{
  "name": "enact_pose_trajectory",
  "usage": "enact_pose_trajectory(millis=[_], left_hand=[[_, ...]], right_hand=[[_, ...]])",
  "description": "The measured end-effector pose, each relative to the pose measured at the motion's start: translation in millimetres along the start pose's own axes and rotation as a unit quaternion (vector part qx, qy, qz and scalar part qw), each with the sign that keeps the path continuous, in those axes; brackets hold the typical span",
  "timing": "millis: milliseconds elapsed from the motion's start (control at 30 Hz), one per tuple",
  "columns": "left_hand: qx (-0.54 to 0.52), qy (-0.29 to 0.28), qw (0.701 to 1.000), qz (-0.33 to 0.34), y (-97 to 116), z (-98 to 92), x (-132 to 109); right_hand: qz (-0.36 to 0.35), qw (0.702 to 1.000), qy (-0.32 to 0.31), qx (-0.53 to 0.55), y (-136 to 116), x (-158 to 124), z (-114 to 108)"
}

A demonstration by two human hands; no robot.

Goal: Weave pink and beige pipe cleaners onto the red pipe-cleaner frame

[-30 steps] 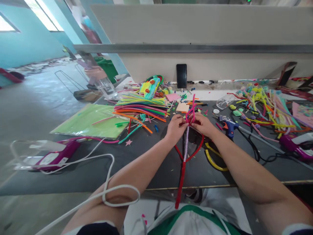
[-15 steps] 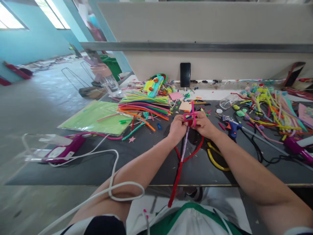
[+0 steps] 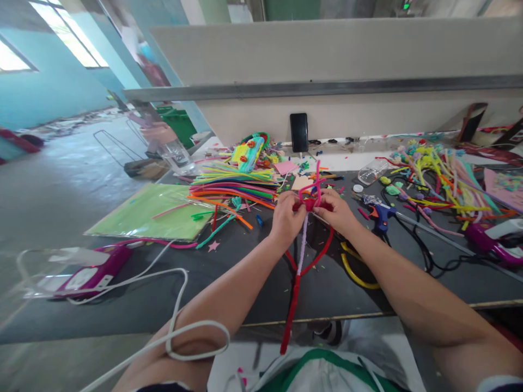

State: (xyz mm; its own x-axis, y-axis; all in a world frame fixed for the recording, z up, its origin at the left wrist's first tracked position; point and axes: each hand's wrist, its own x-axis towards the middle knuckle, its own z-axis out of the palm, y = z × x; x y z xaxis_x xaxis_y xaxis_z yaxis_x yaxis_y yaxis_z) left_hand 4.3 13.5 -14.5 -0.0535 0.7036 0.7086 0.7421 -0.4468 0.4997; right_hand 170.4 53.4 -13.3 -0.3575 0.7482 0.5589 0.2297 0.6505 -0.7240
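"Where's the grip?"
"Left hand and right hand, fingertips pinched tight on a fuzzy red pipe-cleaner knot between them! Bright pink pipe-cleaner loops rise just above; a fuzzy lilac stem drops below."
"Which step?"
"Shaping or joining, I'd judge. Next move calls for one steady pinch, one careful bend."
"Further out?"
"Blue glue gun to the right, multicoloured pipe-cleaner bundle to the left!"
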Motion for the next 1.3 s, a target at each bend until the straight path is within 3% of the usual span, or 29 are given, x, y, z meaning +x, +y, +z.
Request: enact_pose_trajectory(millis=[200, 433, 600, 700, 800, 900, 1200, 1300], left_hand=[[0.001, -0.011, 1.000, -0.005, -0.6, -4.2, 4.2], [0.011, -0.026, 0.999, 0.019, 4.4, -3.9, 2.8], [0.004, -0.013, 1.000, 0.007, 0.7, -6.1, 5.9], [-0.001, -0.003, 1.000, -0.019, -4.5, -6.3, 6.8], [-0.007, 0.001, 0.999, -0.051, -10.7, -6.0, 7.2], [-0.018, -0.006, 0.997, -0.078, -15.3, -6.0, 8.1], [-0.073, -0.004, 0.991, -0.111, -16.5, -7.7, 10.4], [-0.147, -0.003, 0.974, -0.171, -17.1, -7.2, 10.7]], right_hand=[[0.077, 0.996, -0.002, 0.038, -0.6, -3.0, 3.5], [0.063, 0.998, 0.011, -0.002, -6.6, -0.6, 5.6], [0.117, 0.992, 0.043, 0.006, -4.0, -1.4, 8.1], [0.193, 0.975, 0.068, 0.088, -4.8, -4.1, 10.8], [0.270, 0.939, 0.064, 0.203, -9.2, -6.1, 11.5], [0.303, 0.913, 0.059, 0.267, -13.1, -5.3, 10.8], [0.284, 0.918, 0.098, 0.258, -8.9, -2.2, 10.0], [0.267, 0.930, 0.101, 0.233, -4.9, -2.7, 6.8]])
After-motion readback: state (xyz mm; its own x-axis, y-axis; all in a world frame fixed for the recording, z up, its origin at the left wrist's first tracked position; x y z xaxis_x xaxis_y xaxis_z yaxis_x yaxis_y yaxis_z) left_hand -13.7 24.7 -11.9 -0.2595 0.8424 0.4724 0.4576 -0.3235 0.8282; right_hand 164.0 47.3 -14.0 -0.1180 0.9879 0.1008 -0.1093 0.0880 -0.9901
